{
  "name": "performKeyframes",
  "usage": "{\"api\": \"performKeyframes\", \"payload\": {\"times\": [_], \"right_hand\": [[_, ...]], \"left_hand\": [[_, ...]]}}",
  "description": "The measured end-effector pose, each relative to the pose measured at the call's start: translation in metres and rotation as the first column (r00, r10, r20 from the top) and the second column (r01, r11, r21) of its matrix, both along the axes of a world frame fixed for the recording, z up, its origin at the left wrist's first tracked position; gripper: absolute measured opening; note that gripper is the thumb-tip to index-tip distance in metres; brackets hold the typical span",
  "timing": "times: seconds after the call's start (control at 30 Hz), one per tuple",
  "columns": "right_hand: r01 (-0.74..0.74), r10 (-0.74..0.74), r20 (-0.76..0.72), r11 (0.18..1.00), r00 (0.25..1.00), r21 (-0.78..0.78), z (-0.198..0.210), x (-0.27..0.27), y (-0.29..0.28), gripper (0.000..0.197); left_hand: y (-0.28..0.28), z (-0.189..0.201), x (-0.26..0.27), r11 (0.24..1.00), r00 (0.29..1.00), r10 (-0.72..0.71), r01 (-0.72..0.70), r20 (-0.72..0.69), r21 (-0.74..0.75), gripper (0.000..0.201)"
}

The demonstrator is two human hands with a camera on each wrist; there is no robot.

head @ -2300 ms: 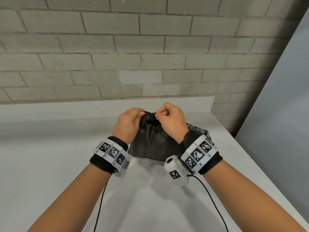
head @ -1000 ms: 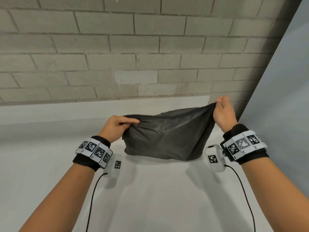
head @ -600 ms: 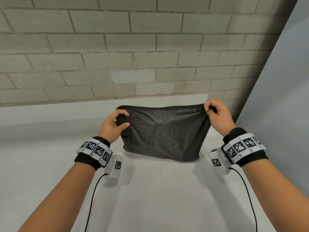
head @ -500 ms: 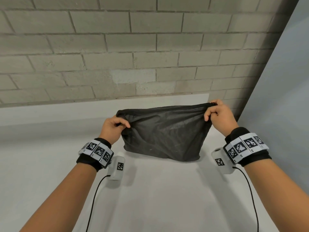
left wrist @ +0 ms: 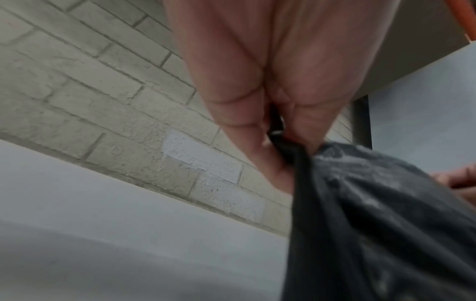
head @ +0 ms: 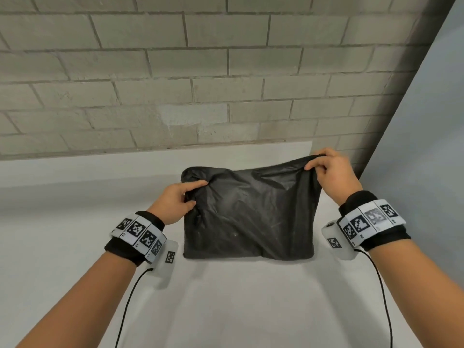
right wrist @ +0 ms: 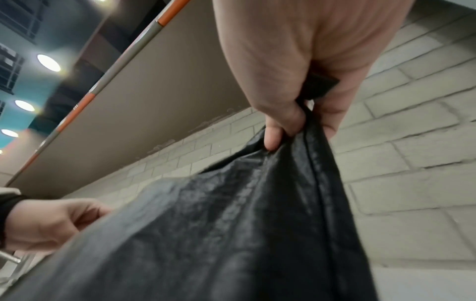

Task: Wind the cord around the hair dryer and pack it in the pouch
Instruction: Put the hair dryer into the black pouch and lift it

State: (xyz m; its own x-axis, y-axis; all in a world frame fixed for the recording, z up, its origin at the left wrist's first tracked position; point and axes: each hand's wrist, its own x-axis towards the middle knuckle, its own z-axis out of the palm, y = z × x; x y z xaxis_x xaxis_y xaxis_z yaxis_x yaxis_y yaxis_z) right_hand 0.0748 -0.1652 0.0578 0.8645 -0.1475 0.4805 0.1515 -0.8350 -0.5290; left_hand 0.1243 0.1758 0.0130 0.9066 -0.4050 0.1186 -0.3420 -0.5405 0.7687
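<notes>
A black pouch of thin crinkled fabric stands on the white table, its lower edge on the surface. My left hand pinches its upper left part between thumb and forefinger, below the top edge. My right hand grips the top right corner and holds it raised. The left wrist view shows my left hand with dark fabric of the pouch pinched between its fingers. In the right wrist view my right hand clamps a fold of the pouch. The hair dryer and its cord are hidden.
A grey brick wall rises right behind the table. A pale panel closes off the right side, close to my right hand. Black cables trail from both wrist cameras toward the near edge.
The bunched pouch was pulled out wide between my hands. In the last half second my left hand slid lower on the left side, and the top left edge slackened.
</notes>
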Motion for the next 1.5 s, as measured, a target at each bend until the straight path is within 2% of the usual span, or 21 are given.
{"api": "performKeyframes", "payload": {"times": [0.17,0.3,0.4,0.6,0.67,0.77,0.87,0.97,1.07,1.33,1.5], "right_hand": [[-0.002,0.000,-0.161,1.000,0.987,-0.014,-0.017,0.027,-0.026,0.031],[-0.033,0.019,-0.245,0.998,0.969,-0.052,-0.028,0.057,-0.042,0.027],[-0.053,0.030,-0.303,0.996,0.953,-0.068,-0.031,0.086,-0.060,0.024],[-0.184,0.100,-0.452,0.972,0.886,-0.145,-0.042,0.135,-0.085,0.038],[-0.193,0.094,-0.499,0.970,0.862,-0.150,-0.046,0.151,-0.091,0.042],[-0.181,0.070,-0.527,0.970,0.847,-0.162,-0.052,0.173,-0.099,0.047],[-0.169,0.046,-0.564,0.971,0.825,-0.168,-0.061,0.190,-0.104,0.049],[-0.160,0.030,-0.610,0.974,0.792,-0.160,-0.072,0.203,-0.108,0.051],[-0.131,0.007,-0.632,0.980,0.775,-0.149,-0.081,0.213,-0.114,0.050],[-0.122,-0.020,-0.680,0.979,0.733,-0.160,-0.089,0.233,-0.124,0.055],[-0.135,-0.047,-0.781,0.977,0.622,-0.166,-0.091,0.236,-0.125,0.061]], "left_hand": [[-0.020,0.007,0.024,0.982,0.989,-0.046,0.071,-0.138,0.176,0.059],[-0.034,0.002,0.053,0.962,0.993,-0.003,0.035,-0.119,0.271,0.050],[-0.045,-0.002,0.077,0.959,0.993,0.031,0.002,-0.111,0.283,0.043],[-0.065,-0.010,0.127,0.947,0.987,0.072,-0.023,-0.144,0.321,0.046],[-0.072,-0.014,0.141,0.954,0.980,0.087,-0.031,-0.177,0.298,0.046],[-0.081,-0.022,0.158,0.930,0.981,0.104,-0.037,-0.165,0.366,0.044],[-0.090,-0.028,0.172,0.920,0.962,0.095,0.013,-0.255,0.391,0.051],[-0.098,-0.032,0.180,0.919,0.931,0.057,0.092,-0.360,0.384,0.071],[-0.104,-0.038,0.189,0.880,0.932,0.020,0.155,-0.362,0.449,0.088],[-0.114,-0.045,0.211,0.794,0.944,0.001,0.200,-0.329,0.575,0.088],[-0.115,-0.052,0.218,0.744,0.909,0.040,0.250,-0.415,0.620,0.079]]}}
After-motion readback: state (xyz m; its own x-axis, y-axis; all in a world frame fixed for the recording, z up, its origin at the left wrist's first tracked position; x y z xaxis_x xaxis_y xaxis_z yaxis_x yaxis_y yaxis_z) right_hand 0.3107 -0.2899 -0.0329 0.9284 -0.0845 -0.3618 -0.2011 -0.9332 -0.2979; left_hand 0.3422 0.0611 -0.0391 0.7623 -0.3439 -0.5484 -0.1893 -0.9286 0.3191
